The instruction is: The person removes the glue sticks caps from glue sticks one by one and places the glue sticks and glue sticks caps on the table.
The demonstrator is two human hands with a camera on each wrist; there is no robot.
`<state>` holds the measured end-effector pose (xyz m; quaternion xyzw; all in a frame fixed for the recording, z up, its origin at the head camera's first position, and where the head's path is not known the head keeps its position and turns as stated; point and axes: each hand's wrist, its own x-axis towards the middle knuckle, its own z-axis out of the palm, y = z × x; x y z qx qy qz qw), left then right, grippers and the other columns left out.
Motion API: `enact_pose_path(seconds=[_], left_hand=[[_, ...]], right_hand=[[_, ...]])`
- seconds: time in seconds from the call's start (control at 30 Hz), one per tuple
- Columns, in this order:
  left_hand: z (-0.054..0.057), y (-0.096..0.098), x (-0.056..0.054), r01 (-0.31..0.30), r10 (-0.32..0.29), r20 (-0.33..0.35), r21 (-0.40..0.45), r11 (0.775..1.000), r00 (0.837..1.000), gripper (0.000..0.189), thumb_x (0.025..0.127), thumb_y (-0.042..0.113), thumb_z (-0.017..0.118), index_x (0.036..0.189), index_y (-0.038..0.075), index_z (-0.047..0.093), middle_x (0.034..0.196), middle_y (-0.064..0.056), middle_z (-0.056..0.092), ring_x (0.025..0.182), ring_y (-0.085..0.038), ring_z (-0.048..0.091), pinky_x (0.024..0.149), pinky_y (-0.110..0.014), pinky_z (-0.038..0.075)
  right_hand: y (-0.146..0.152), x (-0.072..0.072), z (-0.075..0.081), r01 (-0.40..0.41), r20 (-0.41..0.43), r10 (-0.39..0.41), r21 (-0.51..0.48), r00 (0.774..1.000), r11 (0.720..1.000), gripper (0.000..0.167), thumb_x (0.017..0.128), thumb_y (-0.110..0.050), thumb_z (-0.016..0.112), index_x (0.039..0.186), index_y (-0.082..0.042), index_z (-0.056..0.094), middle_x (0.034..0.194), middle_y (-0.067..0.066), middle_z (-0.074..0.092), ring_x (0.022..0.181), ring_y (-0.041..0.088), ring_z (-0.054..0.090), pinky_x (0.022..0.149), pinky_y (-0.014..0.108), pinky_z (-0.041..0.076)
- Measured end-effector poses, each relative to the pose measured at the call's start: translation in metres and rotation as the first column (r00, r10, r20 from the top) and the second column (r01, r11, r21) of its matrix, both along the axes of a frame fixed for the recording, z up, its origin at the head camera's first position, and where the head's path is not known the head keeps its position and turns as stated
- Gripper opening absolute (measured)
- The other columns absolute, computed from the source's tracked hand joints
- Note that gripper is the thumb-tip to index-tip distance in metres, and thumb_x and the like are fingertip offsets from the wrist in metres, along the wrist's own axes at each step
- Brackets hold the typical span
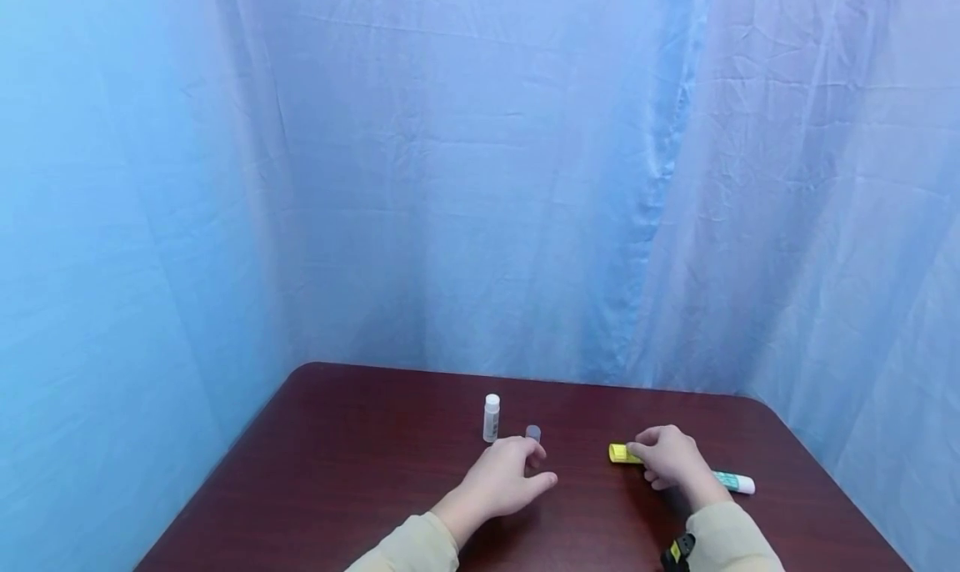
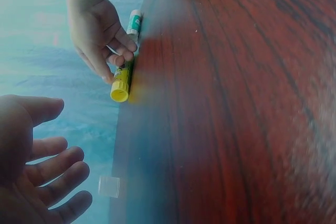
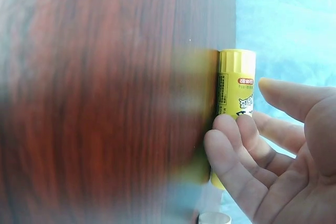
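Observation:
A yellow glue stick [image 1: 621, 454] lies on its side on the dark red table, partly hidden by my right hand [image 1: 671, 459]. In the right wrist view, loosely bent fingers overlap the lower part of the yellow barrel [image 3: 236, 85], while the thumb stands a little apart from its side. My left hand [image 1: 501, 477] hovers with fingers spread and nothing between them. Just beyond its fingertips is a small translucent cap [image 1: 533, 433], also visible in the left wrist view. A slim white glue stick [image 1: 491, 419] stands upright behind the left hand.
A white-and-green glue stick [image 1: 735, 481] lies beside the right wrist, partly covered by it. The table [image 1: 337, 455] has rounded far corners. Blue curtains [image 1: 480, 180] hang behind it and along both sides.

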<state>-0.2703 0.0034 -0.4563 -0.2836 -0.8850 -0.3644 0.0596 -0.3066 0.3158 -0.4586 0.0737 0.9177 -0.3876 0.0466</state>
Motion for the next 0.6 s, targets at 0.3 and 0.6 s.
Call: enact_pose_path(seconds=[0.3, 0.6], left_hand=[[-0.0007, 0.0055, 0.0012, 0.005, -0.004, 0.048, -0.020, 1.000, 0.999, 0.030, 0.089, 0.035, 0.077, 0.108, 0.013, 0.071, 0.094, 0.006, 0.068, 0.087, -0.007, 0.062, 0.079, -0.029, 0.052], [0.0005, 0.0049, 0.0034, 0.003, -0.002, 0.028, -0.029, 1.000, 1.000, 0.030, 0.089, 0.035, 0.077, 0.108, 0.013, 0.072, 0.093, 0.007, 0.068, 0.088, -0.007, 0.063, 0.079, -0.028, 0.052]], right_hand=[[0.0012, 0.0036, -0.0011, -0.015, -0.025, 0.015, -0.007, 1.000, 1.000, 0.043, 0.098, -0.021, 0.067, 0.126, 0.011, 0.061, 0.089, 0.013, 0.064, 0.069, 0.023, 0.065, 0.061, 0.039, 0.059], [0.0018, 0.0022, -0.0012, -0.016, -0.002, 0.016, -0.001, 1.000, 1.000, 0.036, 0.097, -0.024, 0.069, 0.120, 0.004, 0.068, 0.082, 0.012, 0.064, 0.067, 0.023, 0.065, 0.059, 0.039, 0.058]])
